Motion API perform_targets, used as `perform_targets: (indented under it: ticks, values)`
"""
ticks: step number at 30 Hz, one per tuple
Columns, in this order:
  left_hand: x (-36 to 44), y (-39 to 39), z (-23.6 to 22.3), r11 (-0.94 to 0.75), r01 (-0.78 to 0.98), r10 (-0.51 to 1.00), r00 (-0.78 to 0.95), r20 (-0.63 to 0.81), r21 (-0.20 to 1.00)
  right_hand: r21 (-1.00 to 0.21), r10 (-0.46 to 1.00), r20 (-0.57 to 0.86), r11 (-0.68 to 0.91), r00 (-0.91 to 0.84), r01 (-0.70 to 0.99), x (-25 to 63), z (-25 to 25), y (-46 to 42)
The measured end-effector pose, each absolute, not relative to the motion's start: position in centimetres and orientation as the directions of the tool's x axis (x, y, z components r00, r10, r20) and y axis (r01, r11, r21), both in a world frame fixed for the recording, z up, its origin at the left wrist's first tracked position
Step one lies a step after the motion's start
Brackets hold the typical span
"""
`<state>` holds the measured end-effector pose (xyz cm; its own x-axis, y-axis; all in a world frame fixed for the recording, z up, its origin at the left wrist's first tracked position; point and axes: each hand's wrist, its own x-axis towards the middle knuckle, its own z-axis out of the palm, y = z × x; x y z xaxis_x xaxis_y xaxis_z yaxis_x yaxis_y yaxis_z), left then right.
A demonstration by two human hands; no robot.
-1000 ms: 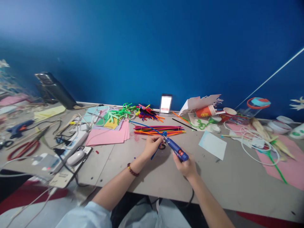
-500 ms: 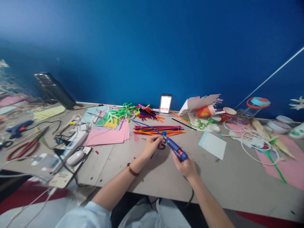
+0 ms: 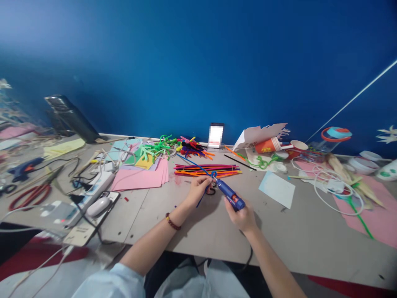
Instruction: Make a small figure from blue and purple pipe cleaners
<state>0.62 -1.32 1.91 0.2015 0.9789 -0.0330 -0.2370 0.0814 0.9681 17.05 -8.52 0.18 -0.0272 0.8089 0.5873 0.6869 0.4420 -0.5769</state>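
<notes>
Pipe cleaner (image 3: 191, 162), partly curled, sat at the wearer's twelve o'clock, pinched in the left hand (image 3: 197, 192); the right hand (image 3: 245, 217) clasped a glue gun (image 3: 227, 191), nozzle near the curl. Whether glue had bonded was unclear.

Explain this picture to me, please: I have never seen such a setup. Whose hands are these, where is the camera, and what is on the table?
There is no robot: these are a person's bare hands, seen by a camera worn on the head, looking forward and down. The left hand pinches a blue stem; the right hand grips what looks like a blue glue gun, its tip near the stem. On the table lie bundled colored stems, pink paper, a power strip and red-handled scissors.
</notes>
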Motion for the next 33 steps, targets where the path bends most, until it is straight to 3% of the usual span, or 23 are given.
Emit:
perform_targets:
  ticks: [9,13,20,25,33]
  values:
    - [0.6,-1.3,1.8,0.209,-0.340,0.959,0.255,-0.124,0.917,-0.651,0.849,0.529,0.401,0.006,0.644,17.1,-0.3,-8.5]
    - [0.6,-1.3,2.0,0.288,-0.410,0.934,0.320,-0.159,0.865,-0.750,0.892,0.447,0.331,0.071,0.572,17.1,-0.2,-8.5]
    - [0.5,-1.3,2.4,0.355,-0.496,0.895,0.425,-0.135,0.792,-0.993,0.992,0.071,0.059,0.105,0.106,16.8,0.9,-8.6]
    - [0.4,-1.2,2.4,0.346,-0.504,0.898,0.422,-0.124,0.791,-0.989,0.996,-0.076,-0.071,0.039,-0.127,16.9,1.6,-8.3]
    - [0.3,-1.2,2.6,0.343,-0.504,0.905,0.404,-0.135,0.793,-0.974,0.994,-0.105,-0.099,0.014,-0.205,17.2,1.9,-8.2]
